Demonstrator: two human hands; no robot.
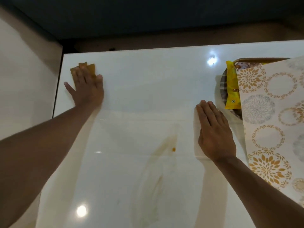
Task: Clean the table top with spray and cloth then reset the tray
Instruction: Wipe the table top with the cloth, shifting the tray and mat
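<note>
Glossy white table (148,89) under dim light, dark wall behind the far edge, two lamp glares on the top. Left hand (87,86) flat at the far left corner, fingers straight, pressing a brown-orange cloth (91,68) onto the surface. Right hand (213,132) flat too, palm down, fingers straight and together, holding nothing, right of centre. Orange-brown stain (173,149) with smear streaks between the arms, near side. Far right: round tray (221,91) partly covered by a patterned sheet (266,122), yellow packet (232,89) lying on it. Spray not seen.
</note>
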